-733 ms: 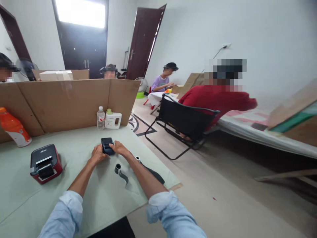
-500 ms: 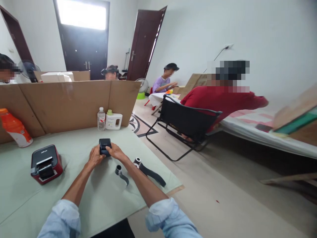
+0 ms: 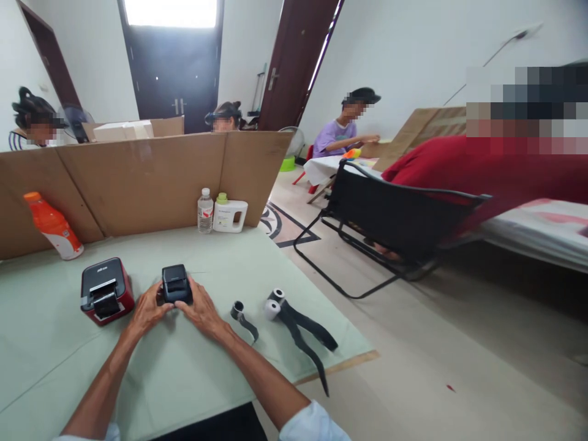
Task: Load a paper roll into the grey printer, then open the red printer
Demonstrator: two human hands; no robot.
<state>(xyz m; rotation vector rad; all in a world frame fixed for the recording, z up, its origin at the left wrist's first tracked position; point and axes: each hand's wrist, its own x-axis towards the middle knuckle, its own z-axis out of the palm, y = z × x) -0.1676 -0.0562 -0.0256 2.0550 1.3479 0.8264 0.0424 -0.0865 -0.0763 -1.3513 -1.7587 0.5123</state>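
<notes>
A small black printer (image 3: 176, 284) is held on the green table (image 3: 55, 361), gripped from both sides. The left hand (image 3: 147, 310) is curled against its left side, fingers partly closed on it; the right hand (image 3: 201, 311) is pressed to its right side, fingers spread and bent around the casing. Just left of the black printer, a red and black printer (image 3: 106, 290) is set. To the right of it, a dark paper strip with a small roll (image 3: 243, 316) is laid, then two white rolls with black strips (image 3: 294, 321) near the table edge. Well behind it, a clear bottle (image 3: 205, 211) and a white jug (image 3: 229, 215) are stood against a cardboard divider (image 3: 138, 177). Far left of it, an orange bottle (image 3: 54, 225) is leaned on the divider.
</notes>
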